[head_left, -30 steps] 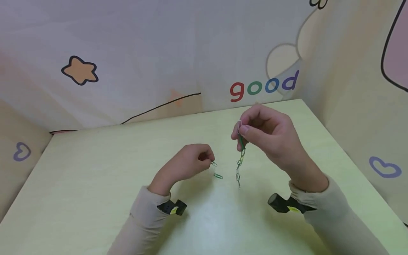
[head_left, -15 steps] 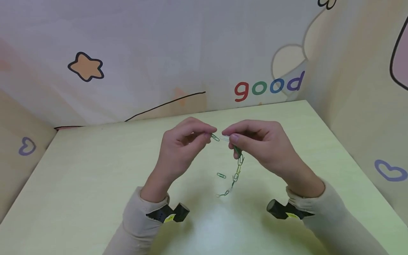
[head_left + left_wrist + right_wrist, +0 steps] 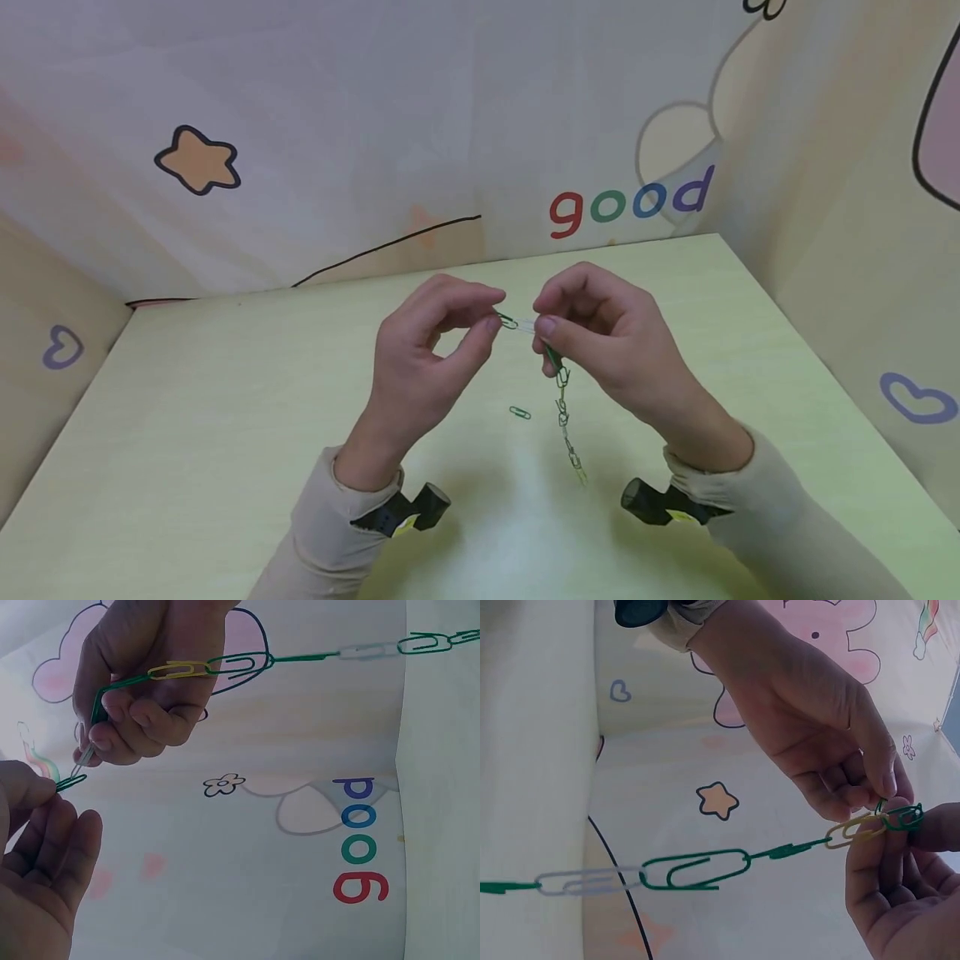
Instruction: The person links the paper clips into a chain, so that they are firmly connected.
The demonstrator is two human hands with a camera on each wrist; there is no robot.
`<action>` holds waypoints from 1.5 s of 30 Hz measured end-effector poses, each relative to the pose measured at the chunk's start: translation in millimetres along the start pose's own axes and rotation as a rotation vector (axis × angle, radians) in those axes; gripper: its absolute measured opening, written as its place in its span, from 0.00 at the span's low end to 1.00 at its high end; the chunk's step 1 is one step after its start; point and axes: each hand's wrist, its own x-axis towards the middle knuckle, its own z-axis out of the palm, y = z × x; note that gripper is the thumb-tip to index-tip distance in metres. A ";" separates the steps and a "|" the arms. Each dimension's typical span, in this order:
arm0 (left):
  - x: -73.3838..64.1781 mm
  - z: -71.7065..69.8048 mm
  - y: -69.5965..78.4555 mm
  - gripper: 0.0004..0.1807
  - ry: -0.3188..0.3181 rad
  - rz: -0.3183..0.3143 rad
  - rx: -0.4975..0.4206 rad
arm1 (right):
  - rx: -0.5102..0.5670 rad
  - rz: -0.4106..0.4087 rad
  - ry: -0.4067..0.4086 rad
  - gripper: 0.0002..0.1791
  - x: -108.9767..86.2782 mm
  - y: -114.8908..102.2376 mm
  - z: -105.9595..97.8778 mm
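In the head view my left hand [image 3: 423,367] pinches a green paper clip [image 3: 508,322] between thumb and forefinger. My right hand [image 3: 611,350] pinches a whitish paper clip [image 3: 527,327] at the top of a paper clip chain [image 3: 563,412]. The two clips overlap at their ends, between the fingertips. Green, yellow and whitish links hang below my right hand, above the tabletop. In the left wrist view a yellow link [image 3: 172,670] sits close to my right hand. The right wrist view shows the chain stretching left past a green link [image 3: 697,868].
One loose green paper clip [image 3: 520,412] lies on the pale tabletop [image 3: 225,433] below the hands. A printed curtain [image 3: 337,150] stands behind and at both sides. Each wrist wears a black camera [image 3: 431,506] on a strap.
My left hand has risen from near the table with the green paper clip, to beside my right hand. The whitish paper clip has turned from upright to sideways, and the chain has swung.
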 end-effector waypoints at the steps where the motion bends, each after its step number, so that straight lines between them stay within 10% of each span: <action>1: 0.5 0.1 0.0 0.10 -0.002 0.014 0.013 | -0.003 0.000 -0.001 0.08 0.3 0.1 0.7; 9: 2.2 0.0 -1.8 0.11 -0.035 0.152 0.167 | -0.038 0.045 0.016 0.06 0.4 0.1 2.3; 36: -2.4 3.3 -8.2 0.10 -0.179 0.237 0.249 | -0.091 0.080 0.014 0.05 4.0 5.7 3.2; 45: -6.6 8.3 -12.7 0.11 -0.156 0.314 0.520 | -0.116 0.082 0.045 0.05 2.1 5.4 3.5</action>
